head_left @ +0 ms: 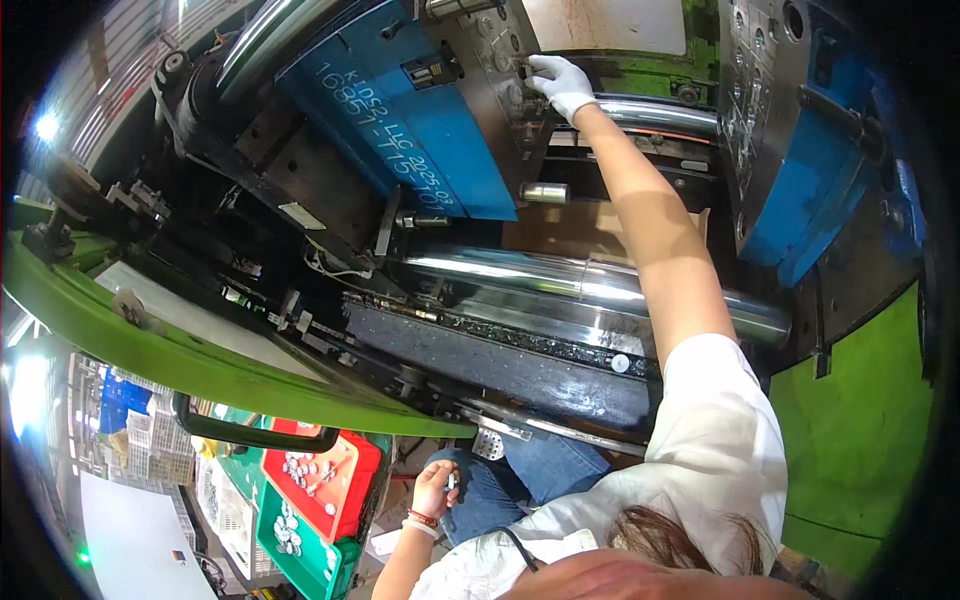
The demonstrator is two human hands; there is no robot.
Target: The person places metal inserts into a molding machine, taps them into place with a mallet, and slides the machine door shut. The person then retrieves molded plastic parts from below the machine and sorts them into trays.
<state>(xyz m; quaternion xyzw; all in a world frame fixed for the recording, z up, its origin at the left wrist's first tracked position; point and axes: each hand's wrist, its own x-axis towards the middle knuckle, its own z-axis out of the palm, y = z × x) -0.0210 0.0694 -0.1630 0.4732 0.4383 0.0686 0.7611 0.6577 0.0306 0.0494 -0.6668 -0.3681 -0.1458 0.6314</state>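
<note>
My right hand [562, 86], in a white glove, reaches up to the metal face of the left mould half [505, 95]. Its fingers are drawn together at that face, and whatever lies between the fingertips is too small to make out. This mould half has a blue body [400, 120] with handwriting on its side. Low in the view, my bare left hand [434, 490] rests by my jeans, fingers curled round a small pale part [451, 482]. Bands [421, 521] circle that wrist.
Opposite stands the other blue mould half [775, 150]. Shiny steel tie bars [520, 272] cross between the halves, with a guide pin [545, 193] sticking out. A green machine door [250, 370] with a black handle is at left. Red [345, 490] and green trays [335, 572] hold small silvery parts.
</note>
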